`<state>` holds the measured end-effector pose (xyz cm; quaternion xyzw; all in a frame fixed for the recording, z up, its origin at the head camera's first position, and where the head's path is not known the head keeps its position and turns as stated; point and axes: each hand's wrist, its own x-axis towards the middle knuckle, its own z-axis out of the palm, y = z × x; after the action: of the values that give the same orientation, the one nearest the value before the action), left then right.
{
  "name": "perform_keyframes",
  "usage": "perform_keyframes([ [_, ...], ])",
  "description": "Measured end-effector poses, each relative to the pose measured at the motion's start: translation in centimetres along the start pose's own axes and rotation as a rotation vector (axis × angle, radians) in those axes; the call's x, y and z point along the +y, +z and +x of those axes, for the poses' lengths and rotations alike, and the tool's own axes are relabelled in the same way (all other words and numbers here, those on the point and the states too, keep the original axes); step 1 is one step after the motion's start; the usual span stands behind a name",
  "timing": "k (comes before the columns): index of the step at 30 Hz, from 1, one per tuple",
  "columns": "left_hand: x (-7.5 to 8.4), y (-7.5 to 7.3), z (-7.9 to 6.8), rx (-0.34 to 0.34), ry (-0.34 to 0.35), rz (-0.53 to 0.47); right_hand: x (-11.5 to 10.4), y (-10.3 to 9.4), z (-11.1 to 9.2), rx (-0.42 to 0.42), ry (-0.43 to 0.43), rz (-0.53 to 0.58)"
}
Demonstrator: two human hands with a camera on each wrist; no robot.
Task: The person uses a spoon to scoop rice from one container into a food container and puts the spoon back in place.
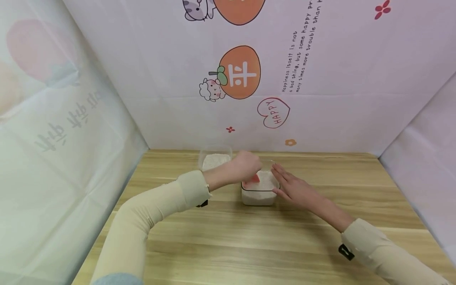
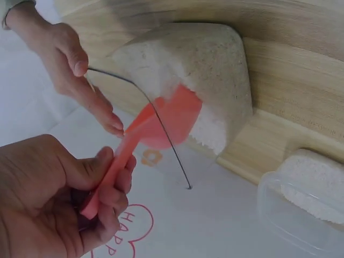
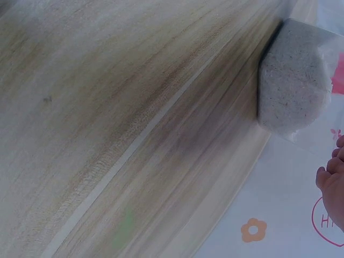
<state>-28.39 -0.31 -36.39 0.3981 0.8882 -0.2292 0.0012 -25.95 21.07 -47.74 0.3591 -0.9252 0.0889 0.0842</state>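
Note:
A clear square container [image 1: 258,198] with a dark rim line holds whitish, sand-like grains. My left hand [image 1: 246,166] reaches over it and grips the handle of a pink-red scoop [image 2: 174,115], fingers and thumb curled round it. The scoop's head is inside the container, against the grains [image 2: 209,134]. On the other side, my right hand [image 1: 295,190] lies with straight fingers against the container's right wall and rim. The right wrist view shows the container [image 3: 294,80] and part of the left hand [image 3: 336,188], but not the right hand.
A second clear container [image 1: 215,160] with similar whitish grains stands behind the left forearm, near the back edge of the wooden table [image 1: 228,241]. White printed sheets [image 1: 171,87] enclose the table at the back and both sides.

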Motion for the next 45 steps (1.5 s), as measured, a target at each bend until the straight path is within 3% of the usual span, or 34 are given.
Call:
perform_keyframes([
  [6, -1.1, -0.3, 0.2, -0.112, 0.026, -0.216, 0.0, 0.0, -0.1, 0.003, 0.002, -0.004],
  [13, -2.3, 0.6, 0.6, -0.269, -0.071, -0.508, -0.2, -0.1, 0.0, 0.003, 0.015, 0.007],
  [19, -2.4, 1.4, 0.8, -0.295, -0.147, -0.714, -0.3, 0.0, 0.0, 0.014, 0.011, 0.007],
  [29, -2.5, 2.6, 1.4, -0.311, -0.207, -0.861, -0.5, -0.1, 0.3, 0.003, 0.010, 0.012],
  [40, -4.4, 3.9, 0.3, -0.288, -0.128, -1.051, -0.5, -0.3, 0.2, 0.005, 0.024, 0.023],
  [45, -5.2, 5.0, -0.2, -0.288, -0.129, -1.096, -0.5, -0.2, 0.2, -0.004, 0.025, 0.027],
])
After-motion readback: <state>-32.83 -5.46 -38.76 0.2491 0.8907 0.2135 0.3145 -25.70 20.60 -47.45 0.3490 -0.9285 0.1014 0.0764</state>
